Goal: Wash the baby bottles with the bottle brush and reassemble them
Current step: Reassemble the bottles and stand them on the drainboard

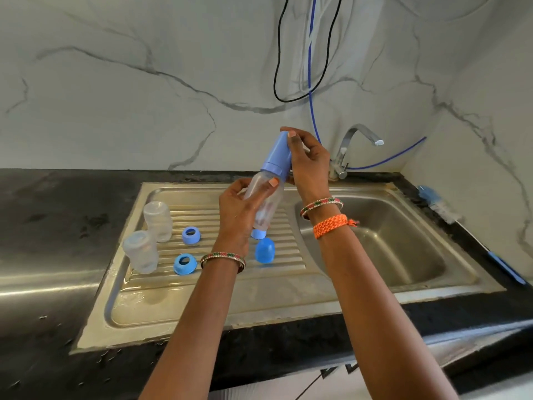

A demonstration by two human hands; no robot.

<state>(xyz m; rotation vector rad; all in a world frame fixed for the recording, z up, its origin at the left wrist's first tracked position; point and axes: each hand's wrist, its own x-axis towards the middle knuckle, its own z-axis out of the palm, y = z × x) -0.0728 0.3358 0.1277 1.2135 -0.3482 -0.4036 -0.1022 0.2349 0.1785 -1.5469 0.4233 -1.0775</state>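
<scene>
A clear baby bottle (266, 203) hangs tilted above the sink's draining board, its body gripped by my left hand (239, 215). My right hand (307, 166) curls round its blue cap (277, 157) at the top end. Two more clear bottles (158, 225) (141, 255) stand upside down on the ribbed draining board (219, 284). Two blue collar rings (191, 235) (185, 264) lie beside them. A blue cap (264, 254) stands right of my left wrist; another blue piece (258, 233) peeks out under the held bottle. The bottle brush (441, 207) lies on the counter right of the basin.
The steel basin (403, 255) sits to the right, with the tap (354, 145) behind it. Black and blue cables (310, 82) hang down the marble wall. Black counter (57, 226) surrounds the sink; a steel strip runs along the left.
</scene>
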